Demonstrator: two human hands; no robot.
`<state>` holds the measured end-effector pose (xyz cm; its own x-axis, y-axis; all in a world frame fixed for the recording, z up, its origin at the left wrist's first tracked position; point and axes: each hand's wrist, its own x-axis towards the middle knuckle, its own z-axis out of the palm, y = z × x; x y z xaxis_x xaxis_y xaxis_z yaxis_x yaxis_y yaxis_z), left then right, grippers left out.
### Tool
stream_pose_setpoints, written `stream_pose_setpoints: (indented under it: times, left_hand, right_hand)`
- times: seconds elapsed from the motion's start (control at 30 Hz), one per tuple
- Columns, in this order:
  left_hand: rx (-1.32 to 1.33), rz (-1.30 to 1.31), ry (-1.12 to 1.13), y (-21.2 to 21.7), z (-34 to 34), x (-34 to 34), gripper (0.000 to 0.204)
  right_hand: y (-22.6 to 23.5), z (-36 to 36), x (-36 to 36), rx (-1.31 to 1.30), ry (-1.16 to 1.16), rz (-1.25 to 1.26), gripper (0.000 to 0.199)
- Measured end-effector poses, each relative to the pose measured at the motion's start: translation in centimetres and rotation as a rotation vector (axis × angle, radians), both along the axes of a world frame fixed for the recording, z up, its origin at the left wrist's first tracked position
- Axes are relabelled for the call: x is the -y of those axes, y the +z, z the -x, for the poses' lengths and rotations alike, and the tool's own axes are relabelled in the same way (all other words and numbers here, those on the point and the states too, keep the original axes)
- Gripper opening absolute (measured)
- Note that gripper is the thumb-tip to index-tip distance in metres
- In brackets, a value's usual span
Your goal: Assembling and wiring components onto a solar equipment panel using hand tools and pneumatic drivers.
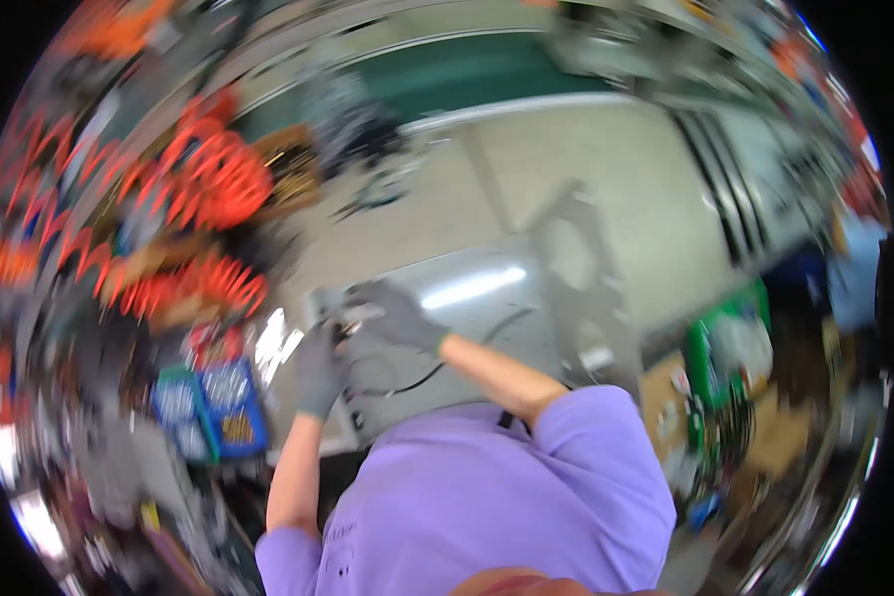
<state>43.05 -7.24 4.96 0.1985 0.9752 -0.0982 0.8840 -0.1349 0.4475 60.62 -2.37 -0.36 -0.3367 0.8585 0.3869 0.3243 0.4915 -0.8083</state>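
Observation:
Both my hands wear grey gloves and meet at the left end of a shiny grey metal panel (pixel 477 308) lying on the bench. My left hand (pixel 320 372) is beside the panel's left edge, its fingers closed at a small metallic part (pixel 345 330). From the right, my right hand (pixel 399 316) reaches across the panel with curled fingers at the same spot. Motion blur hides what exactly the fingers hold. A thin black cable (pixel 407 385) curves over the panel just below my right hand.
A flat grey plate with large cutouts (pixel 606 268) lies right of the panel. Orange coiled hoses (pixel 209 179) hang at left, near a cardboard box of brass-coloured parts (pixel 290 169). Blue bins (pixel 230 397) hold small parts at lower left. A green container (pixel 710 348) stands at right.

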Motion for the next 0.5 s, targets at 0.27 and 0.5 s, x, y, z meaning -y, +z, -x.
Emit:
stream_pose_setpoints:
  times: [0.27,0.5]
  left_hand:
    - [0.08,-0.165,-0.402,-2.8,-0.6,-0.5,0.043]
    - [0.247,-0.058,-0.634,-2.6,-1.7,0.0,0.039]
  right_hand:
    - [2.9,-1.3,6.0,0.214,-0.316,0.423,0.041]
    - [3.2,-1.8,10.8,0.127,-0.542,0.49,0.042]
